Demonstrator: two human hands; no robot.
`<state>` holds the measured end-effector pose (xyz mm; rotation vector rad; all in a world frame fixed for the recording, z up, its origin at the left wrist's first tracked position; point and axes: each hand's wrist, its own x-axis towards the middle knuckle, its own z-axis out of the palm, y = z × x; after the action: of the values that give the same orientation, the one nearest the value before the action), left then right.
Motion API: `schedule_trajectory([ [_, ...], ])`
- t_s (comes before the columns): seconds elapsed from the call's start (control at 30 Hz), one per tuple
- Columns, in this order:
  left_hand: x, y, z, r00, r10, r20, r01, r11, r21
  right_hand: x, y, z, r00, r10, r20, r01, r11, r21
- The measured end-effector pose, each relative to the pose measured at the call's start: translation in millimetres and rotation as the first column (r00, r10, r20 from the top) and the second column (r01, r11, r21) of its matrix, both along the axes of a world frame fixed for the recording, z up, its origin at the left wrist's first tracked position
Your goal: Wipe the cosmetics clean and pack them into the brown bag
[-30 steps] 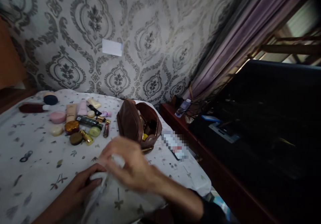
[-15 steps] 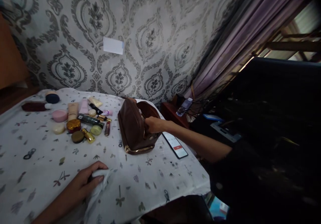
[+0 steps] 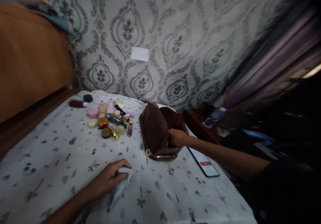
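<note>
A brown makeup bag with a gold zipper stands unzipped on the patterned tablecloth. My right hand reaches into its mouth from the right, and the bag hides the fingers. Lower down, my left hand rests near the table's front with thumb and fingers closed on a white cloth, which hangs in folds below the grip. To the left of the bag lies a group of cosmetics, among them a pink jar, an amber jar, a beige tube, a gold lipstick and a dark green tube.
A phone with a lit screen lies right of the bag, under my right forearm. Beyond the table's right edge is a clear plastic bottle. An orange-brown wooden panel stands at the left, and a patterned wall rises behind.
The view has swung left, so everything sits farther right in the picture. My right hand remains at the bag's mouth, and my left hand keeps its grip on the cloth.
</note>
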<state>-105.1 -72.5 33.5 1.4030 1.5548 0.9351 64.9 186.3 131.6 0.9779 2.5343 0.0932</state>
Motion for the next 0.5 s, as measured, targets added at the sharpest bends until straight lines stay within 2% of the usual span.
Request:
schedule_trajectory([
  [0.13, 0.6, -1.0, 2.2, 0.998, 0.052, 0.026, -0.053, 0.999, 0.015, 1.3, 2.2, -1.6, 0.999, 0.032, -0.038, -0.033, 0.999, -0.016],
  [0.33, 0.1, -1.4, 3.2, 0.993, 0.06, 0.101, -0.062, 0.998, 0.014, 4.3, 6.8, -4.6, 0.98, 0.031, -0.195, -0.059, 0.989, -0.135],
  [0.5, 1.4, 0.0, -1.0, 0.99, 0.078, 0.114, -0.08, 0.997, 0.011, 4.7, -1.3, -0.6, 0.975, 0.033, -0.22, -0.051, 0.996, -0.074],
])
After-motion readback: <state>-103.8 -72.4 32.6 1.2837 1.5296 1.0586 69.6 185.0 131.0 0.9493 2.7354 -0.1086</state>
